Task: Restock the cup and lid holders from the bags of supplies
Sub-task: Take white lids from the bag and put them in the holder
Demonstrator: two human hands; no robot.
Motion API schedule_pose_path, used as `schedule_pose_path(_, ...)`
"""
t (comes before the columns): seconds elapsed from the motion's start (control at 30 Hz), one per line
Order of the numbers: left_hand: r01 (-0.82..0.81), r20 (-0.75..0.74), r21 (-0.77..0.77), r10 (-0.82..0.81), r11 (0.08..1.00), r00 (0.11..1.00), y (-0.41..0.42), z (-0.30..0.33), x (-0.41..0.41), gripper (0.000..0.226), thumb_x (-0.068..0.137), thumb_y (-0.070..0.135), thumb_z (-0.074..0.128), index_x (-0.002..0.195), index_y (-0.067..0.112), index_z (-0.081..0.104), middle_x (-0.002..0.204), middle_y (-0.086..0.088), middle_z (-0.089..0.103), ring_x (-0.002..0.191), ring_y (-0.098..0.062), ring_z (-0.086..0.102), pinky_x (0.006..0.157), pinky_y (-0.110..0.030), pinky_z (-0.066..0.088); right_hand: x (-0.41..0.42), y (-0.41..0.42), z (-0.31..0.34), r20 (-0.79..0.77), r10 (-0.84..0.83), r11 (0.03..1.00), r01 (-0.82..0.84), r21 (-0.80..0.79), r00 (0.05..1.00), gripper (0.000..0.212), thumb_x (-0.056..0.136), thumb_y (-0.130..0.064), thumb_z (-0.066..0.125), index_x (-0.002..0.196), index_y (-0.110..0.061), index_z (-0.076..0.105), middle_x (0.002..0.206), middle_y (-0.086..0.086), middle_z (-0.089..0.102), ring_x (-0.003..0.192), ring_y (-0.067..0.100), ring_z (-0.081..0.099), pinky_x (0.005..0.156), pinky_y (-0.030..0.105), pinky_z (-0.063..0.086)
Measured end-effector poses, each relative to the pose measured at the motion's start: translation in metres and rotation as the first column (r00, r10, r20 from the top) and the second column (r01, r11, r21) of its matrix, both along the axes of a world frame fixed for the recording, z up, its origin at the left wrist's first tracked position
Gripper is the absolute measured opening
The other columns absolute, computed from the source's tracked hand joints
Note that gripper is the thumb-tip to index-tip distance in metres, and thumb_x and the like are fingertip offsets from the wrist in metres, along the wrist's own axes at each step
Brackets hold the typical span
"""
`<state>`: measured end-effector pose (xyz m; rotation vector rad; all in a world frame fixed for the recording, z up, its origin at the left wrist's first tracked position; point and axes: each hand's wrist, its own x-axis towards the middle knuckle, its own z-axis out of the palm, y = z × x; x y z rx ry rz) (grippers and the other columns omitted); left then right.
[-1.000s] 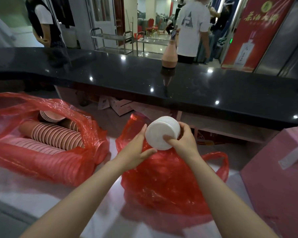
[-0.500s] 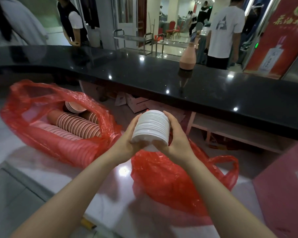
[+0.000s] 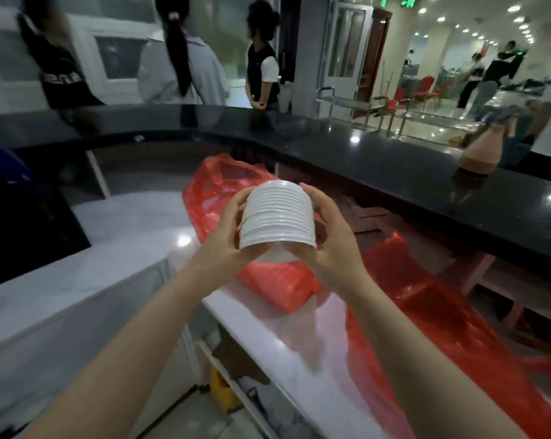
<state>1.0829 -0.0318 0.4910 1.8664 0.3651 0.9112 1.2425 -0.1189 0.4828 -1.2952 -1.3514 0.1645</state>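
Note:
A stack of white lids (image 3: 279, 217) is held upright between both hands in the middle of the view. My left hand (image 3: 228, 229) grips its left side and my right hand (image 3: 329, 239) grips its right side, fingers curled round it. Behind and under the stack lies a red plastic bag (image 3: 220, 182) on the white counter (image 3: 141, 213). Its contents are hidden by the hands. A second red bag (image 3: 442, 318) spreads over the counter at the right.
A long black bar top (image 3: 378, 160) curves across the back, with a pink vase (image 3: 480, 153) on it at the right. A dark panel (image 3: 23, 229) sits at the left. Three people stand beyond the bar. Under the counter edge a gap shows the floor.
The view has swung left. Both hands carried the lid stack left with it, away from the bag on the right. The cups in the left bag are now out of sight.

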Motion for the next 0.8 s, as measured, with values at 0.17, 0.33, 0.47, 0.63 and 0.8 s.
schedule_pose_path(0.17,-0.195,-0.065,0.039,0.197,0.98,0.978,0.026,-0.003,-0.123,0.077,0.072,0.046,0.069,0.139,0.036,0.031,0.13,0.023,0.047,0.115,0.003,0.051,0.086,-0.01,0.043,-0.106,0.053,0.0,-0.001,0.241,0.967,-0.24,-0.087,0.971,0.063,0.075,-0.027,0.078,0.128,-0.037,0.046,0.122,-0.017,0.058,0.11,0.008,0.059,0.084,0.023,0.051)
schedule_pose_path(0.33,-0.399,-0.136,-0.003,0.395,0.917,0.909,0.043,-0.02,-0.247,0.064,0.065,0.051,0.071,0.119,0.049,0.036,0.111,0.024,0.053,0.093,0.003,0.061,0.071,-0.01,0.047,-0.219,0.101,-0.021,0.022,0.416,0.894,-0.405,-0.195,0.909,0.066,0.073,-0.013,0.079,0.121,-0.04,0.043,0.113,-0.022,0.057,0.101,-0.002,0.057,0.077,0.012,0.047)
schedule_pose_path(0.47,-0.503,-0.163,-0.036,0.491,0.864,0.856,0.052,-0.035,-0.322,0.065,0.061,0.058,0.069,0.117,0.046,0.038,0.113,0.017,0.052,0.092,0.007,0.059,0.069,-0.01,0.047,-0.295,0.127,-0.039,-0.035,0.507,0.834,-0.501,-0.231,0.861,0.068,0.068,-0.02,0.07,0.124,-0.043,0.04,0.121,-0.018,0.053,0.107,0.0,0.053,0.079,0.014,0.047)
schedule_pose_path(0.63,-0.608,-0.228,-0.04,0.585,0.793,0.778,0.057,-0.048,-0.383,0.061,0.07,0.06,0.07,0.119,0.051,0.035,0.116,0.022,0.052,0.097,0.001,0.059,0.063,-0.016,0.049,-0.35,0.152,-0.052,-0.032,0.568,0.783,-0.552,-0.288,0.822,0.07,0.073,-0.019,0.074,0.128,-0.044,0.038,0.123,-0.021,0.052,0.11,0.0,0.053,0.084,0.016,0.048)
schedule_pose_path(0.8,-0.668,-0.251,-0.011,0.644,0.744,0.722,0.065,-0.051,-0.407,0.059,0.072,0.054,0.066,0.12,0.054,0.031,0.119,0.024,0.049,0.102,0.002,0.057,0.075,-0.012,0.048,-0.376,0.178,-0.055,0.028,0.61,0.766,-0.58,-0.277,0.792,0.067,0.076,-0.02,0.076,0.125,-0.047,0.039,0.121,-0.024,0.053,0.111,0.003,0.054,0.087,0.02,0.048)
